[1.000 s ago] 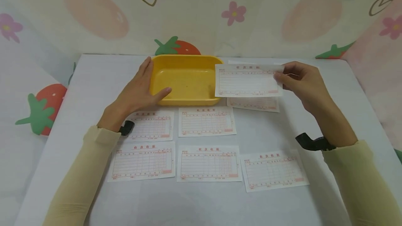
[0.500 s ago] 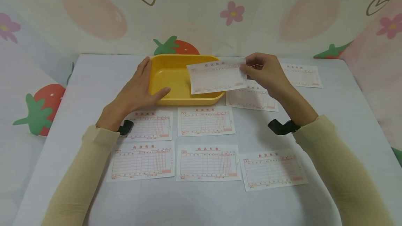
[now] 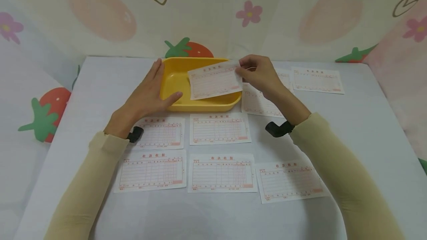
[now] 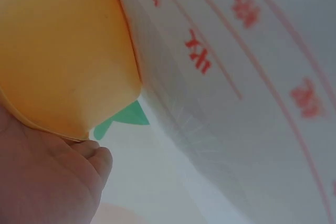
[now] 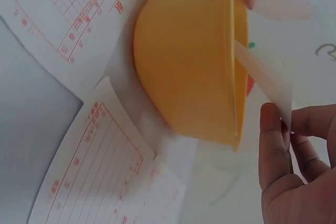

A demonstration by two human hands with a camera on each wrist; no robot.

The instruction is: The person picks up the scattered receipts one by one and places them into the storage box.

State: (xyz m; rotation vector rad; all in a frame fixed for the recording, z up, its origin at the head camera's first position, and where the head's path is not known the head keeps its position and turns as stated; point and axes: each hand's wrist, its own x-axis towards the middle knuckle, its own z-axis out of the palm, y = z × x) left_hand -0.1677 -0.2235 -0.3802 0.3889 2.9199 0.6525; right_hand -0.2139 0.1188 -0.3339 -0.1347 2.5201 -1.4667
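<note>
My right hand (image 3: 260, 73) pinches the right end of a white receipt slip (image 3: 215, 80) printed in red. The slip hangs tilted over the right part of a yellow plastic basin (image 3: 200, 108). In the right wrist view, thumb and fingers hold the slip (image 5: 265, 80) by its edge, and its far end passes behind the basin's rim. My left hand (image 3: 143, 93) rests at the basin's left side with fingers extended along it and the thumb over the front rim. The left wrist view shows that hand (image 4: 52, 174) against the basin's edge (image 4: 68, 51).
Several similar receipt slips lie flat on the white table: one at front middle (image 3: 222, 173), one at front right (image 3: 291, 180), one at far right (image 3: 318, 80). Some partly hide under my forearms. A strawberry-patterned cloth (image 3: 213, 14) stands behind the table.
My right hand has carried the receipt slip leftward from beside the basin to over it, and the slip now tilts. The far-right slip has come into view. My left hand stays put.
</note>
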